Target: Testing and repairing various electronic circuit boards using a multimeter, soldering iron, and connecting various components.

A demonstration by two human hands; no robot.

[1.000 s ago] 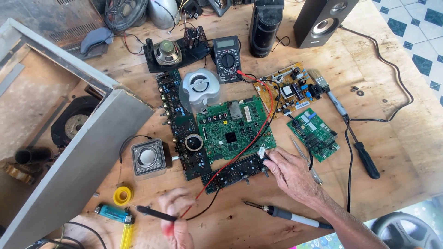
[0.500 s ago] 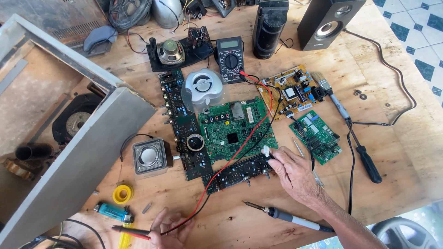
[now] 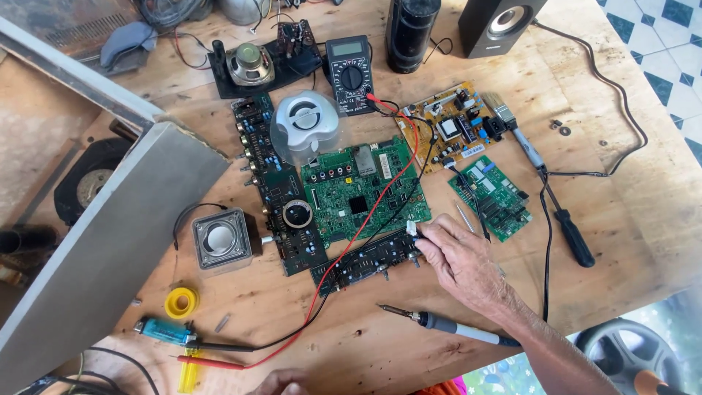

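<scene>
**Several bare boards, two loose leads, one iron lying close**

Several circuit boards are lying spread over the wooden surface (image 3: pixel 643 219), and the person is working right in the middle of them. Going from the biggest thing down: the grey cabinet panel (image 3: pixel 110 249) is leaning at a slant along the left side, its lower edge sitting near the small square speaker (image 3: pixel 219 240); if it slides, I reckon it could be sweeping that speaker and the long dark board (image 3: pixel 274 183) sideways.

The green main board (image 3: pixel 362 192) is lying at centre, with the red test lead (image 3: pixel 365 219) and a black one trailing across it from the multimeter (image 3: pixel 349 73). A tug on either lead could be dragging bare metal over the components.

The right hand (image 3: pixel 461 263) is resting at the right end of the narrow dark board (image 3: pixel 365 260), its fingers (image 3: pixel 431 235) pinching a small white connector (image 3: pixel 412 229) there. Pulling at an angle could be straining the plug or lifting the board.

The soldering iron (image 3: pixel 446 325) is lying just below that wrist, tip pointing left; whether it is hot I cannot tell, but a forearm dropping onto it looks the likeliest mishap.

The left hand (image 3: pixel 281 382) is barely showing at the bottom edge, near the probe handles (image 3: pixel 212 352); I cannot tell whether its fingers are clenched or released.
</scene>
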